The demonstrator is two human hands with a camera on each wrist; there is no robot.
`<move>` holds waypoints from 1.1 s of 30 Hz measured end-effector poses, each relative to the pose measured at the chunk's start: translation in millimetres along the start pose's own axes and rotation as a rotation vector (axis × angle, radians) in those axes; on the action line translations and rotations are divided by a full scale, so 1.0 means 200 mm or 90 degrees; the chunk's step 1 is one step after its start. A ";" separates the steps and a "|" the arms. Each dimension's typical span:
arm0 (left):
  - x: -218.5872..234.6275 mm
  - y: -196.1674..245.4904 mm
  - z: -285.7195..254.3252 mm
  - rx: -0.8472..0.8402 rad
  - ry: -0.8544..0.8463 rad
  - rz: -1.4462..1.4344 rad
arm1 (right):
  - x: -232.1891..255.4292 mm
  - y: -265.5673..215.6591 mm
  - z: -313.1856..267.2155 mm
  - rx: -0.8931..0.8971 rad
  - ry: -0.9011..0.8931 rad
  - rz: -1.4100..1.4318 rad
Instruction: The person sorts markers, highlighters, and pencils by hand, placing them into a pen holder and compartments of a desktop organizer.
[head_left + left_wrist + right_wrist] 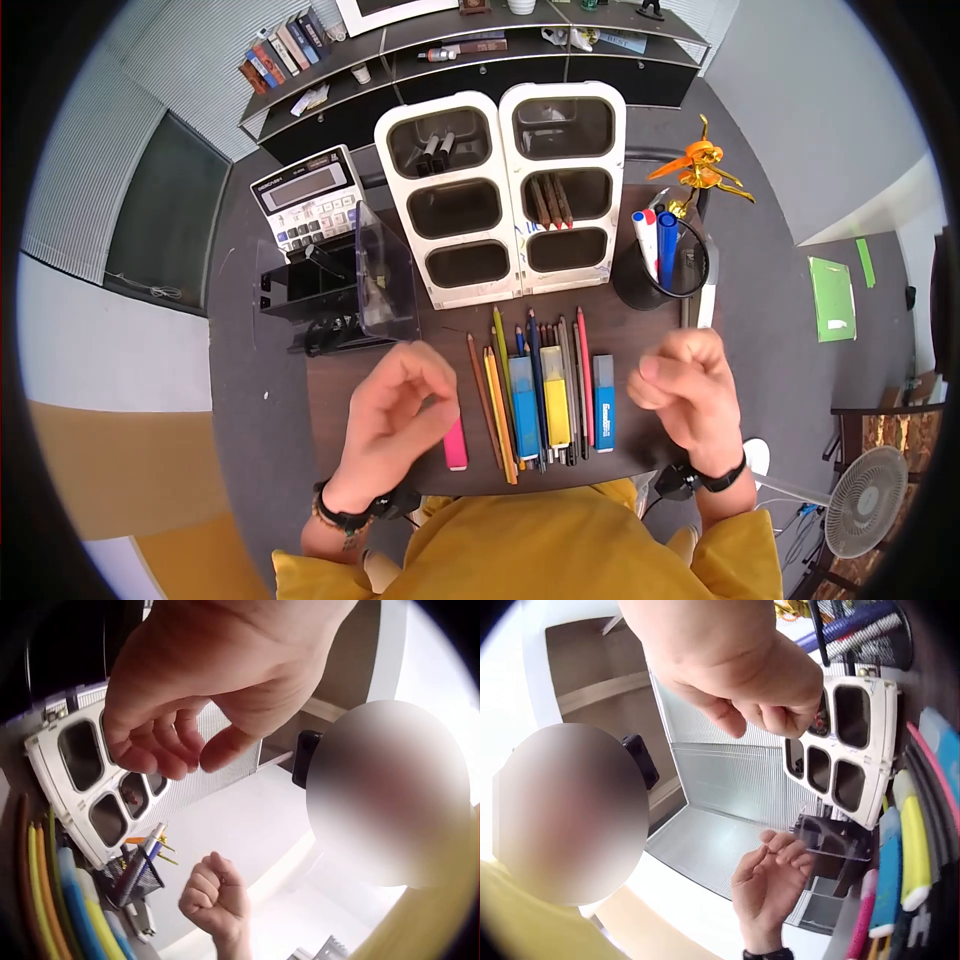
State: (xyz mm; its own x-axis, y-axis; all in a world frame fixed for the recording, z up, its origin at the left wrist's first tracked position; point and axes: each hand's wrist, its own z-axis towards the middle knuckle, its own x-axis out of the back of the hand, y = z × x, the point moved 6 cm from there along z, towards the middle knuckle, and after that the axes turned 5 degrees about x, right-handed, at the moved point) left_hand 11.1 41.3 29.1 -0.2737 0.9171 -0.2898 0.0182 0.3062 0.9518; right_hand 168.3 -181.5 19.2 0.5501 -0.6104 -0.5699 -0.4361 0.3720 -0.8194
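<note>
White plastic, dark wood grain and shiny gold.
The rack (511,215) looks like smooth plastic with a soft sheen, its dark compartments glossier; the desk (332,400) has a brown, wood-look top, low in shine. Pencils (586,375) appear to be wood with smooth painted coats, beside highlighters (604,400) in smooth, fairly glossy plastic. The box (388,300) pairs clear, shiny plastic with black parts. The cup (155,883) is black mesh, open-textured, metal by its look; the ornament (703,165) gleams like foil or polished metal. The shirt (540,550) is matt yellow cloth, softly creased.
</note>
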 end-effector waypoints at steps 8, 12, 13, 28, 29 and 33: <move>-0.03 -0.08 -0.24 0.010 -0.059 0.653 | 0.09 0.05 -0.21 0.029 0.017 -0.819; -0.12 -0.13 -0.31 -0.017 -0.121 0.820 | 0.12 0.13 -0.24 0.069 -0.001 -0.886; -0.11 -0.12 -0.31 -0.006 -0.105 0.814 | 0.11 0.14 -0.24 0.068 -0.001 -0.886; -0.38 -0.39 -0.19 -0.062 -0.260 0.907 | 0.01 0.27 -0.24 0.200 -0.104 -0.933; -0.38 -0.40 -0.19 -0.061 -0.260 0.922 | -0.01 0.28 -0.24 0.240 -0.117 -0.965; -0.36 -0.40 -0.20 -0.052 -0.253 0.936 | 0.03 0.32 -0.23 0.263 -0.128 -0.967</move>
State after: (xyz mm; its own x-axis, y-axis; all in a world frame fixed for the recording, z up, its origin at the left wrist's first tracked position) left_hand -8.5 -59.7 -21.4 0.2076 0.3977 0.8937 -0.0198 -0.9117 0.4103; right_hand 110.6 -193.1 -33.6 0.3710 -0.4890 0.7894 0.7808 -0.2960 -0.5503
